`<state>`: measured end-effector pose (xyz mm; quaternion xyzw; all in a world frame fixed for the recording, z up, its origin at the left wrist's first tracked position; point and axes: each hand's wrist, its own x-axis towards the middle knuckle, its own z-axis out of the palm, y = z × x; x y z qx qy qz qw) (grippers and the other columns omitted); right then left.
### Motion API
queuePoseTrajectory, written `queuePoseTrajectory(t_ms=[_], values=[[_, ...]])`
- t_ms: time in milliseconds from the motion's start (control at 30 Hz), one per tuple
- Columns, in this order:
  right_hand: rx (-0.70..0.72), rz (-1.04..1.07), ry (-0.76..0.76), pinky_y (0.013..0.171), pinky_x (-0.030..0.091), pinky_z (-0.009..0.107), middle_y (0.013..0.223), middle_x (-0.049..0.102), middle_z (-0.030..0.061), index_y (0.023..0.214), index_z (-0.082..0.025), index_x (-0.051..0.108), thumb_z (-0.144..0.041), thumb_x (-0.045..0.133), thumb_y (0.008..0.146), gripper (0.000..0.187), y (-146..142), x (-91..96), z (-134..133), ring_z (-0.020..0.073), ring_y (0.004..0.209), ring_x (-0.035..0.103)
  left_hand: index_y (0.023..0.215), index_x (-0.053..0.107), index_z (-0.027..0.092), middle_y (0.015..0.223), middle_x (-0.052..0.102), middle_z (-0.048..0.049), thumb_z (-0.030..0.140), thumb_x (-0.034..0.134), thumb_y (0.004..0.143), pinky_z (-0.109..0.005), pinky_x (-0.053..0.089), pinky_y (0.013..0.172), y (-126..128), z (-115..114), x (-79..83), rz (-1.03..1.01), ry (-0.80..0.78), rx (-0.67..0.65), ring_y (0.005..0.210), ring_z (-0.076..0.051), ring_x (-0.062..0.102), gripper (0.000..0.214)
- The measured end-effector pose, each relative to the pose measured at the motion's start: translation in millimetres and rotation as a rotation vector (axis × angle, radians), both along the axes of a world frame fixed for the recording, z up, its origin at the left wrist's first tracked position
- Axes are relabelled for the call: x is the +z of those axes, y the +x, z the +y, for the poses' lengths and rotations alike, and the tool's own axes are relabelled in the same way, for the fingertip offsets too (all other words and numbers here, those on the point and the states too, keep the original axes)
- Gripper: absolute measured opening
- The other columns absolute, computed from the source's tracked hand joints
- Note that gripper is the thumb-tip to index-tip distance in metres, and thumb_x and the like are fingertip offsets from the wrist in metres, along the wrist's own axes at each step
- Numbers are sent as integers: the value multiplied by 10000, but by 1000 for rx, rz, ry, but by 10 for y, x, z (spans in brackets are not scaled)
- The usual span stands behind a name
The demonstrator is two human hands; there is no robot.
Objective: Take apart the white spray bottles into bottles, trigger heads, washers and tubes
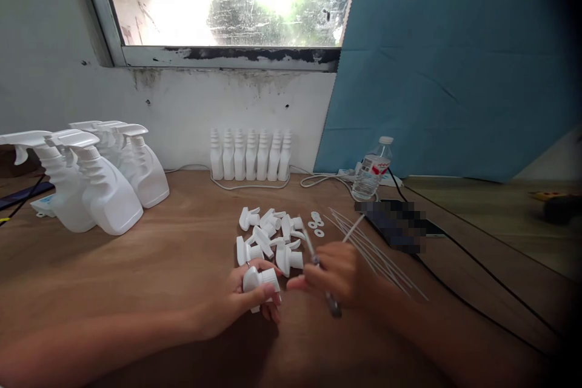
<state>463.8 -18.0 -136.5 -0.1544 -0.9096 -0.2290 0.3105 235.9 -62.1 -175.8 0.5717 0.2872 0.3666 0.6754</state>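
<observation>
My left hand [239, 300] is closed around a white trigger spray head [259, 280], its ribbed collar facing right. Just to the right, my right hand [341, 270] grips a slim tool [333, 305] with a dark, shiny end below the fist; its exact kind is blurred. A pale rod [310, 241] rises from the front of that fist, and I cannot tell whether it is part of the tool. Beyond both hands lies a cluster of several white spray heads [268, 227]. Small white washers [319, 233] and thin white tubes [373, 248] rest on the wooden table [182, 254].
Large white spray bottles [111, 197] stand at the left. Several small white bottles [251, 157] line the wall, with a white cable [236, 187] before them. At the right are a water bottle [370, 173], a dark, partly pixelated device [386, 227] and black cables [482, 279].
</observation>
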Motion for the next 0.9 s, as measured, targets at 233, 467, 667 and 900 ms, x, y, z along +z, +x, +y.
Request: queuePoseTrajectory(t_ms=[233,467,667,900], values=[[-750,371,-557,519,295,237,664,607,35,947,-194,564,-249,473,864,135,513,207,570,165,568,538,1101,390,179,880,658,-76,340,683,829,-303,475,722,-24,35,-48,-59,-16,-68,792,-204,681,431],[-830,390,-718,566,394,253,700,657,75,953,-142,595,-142,522,769,198,949,-20,1042,201,639,606,950,491,124,782,623,-73,360,648,841,-270,455,628,-50,92,-2,-99,-84,-46,702,-199,657,304],[-763,455,-685,633,417,286,815,666,97,1131,-146,528,-385,451,909,335,829,6,955,230,737,627,1018,468,180,689,483,4,449,571,863,-174,315,460,-107,183,-10,-325,-366,-63,539,-92,469,328],[-149,570,-1028,538,436,243,592,530,-11,1143,-142,564,-516,336,958,475,312,113,450,124,536,524,773,432,183,504,359,47,496,388,927,-172,182,339,-133,238,-39,-347,-410,-95,369,-69,273,351]])
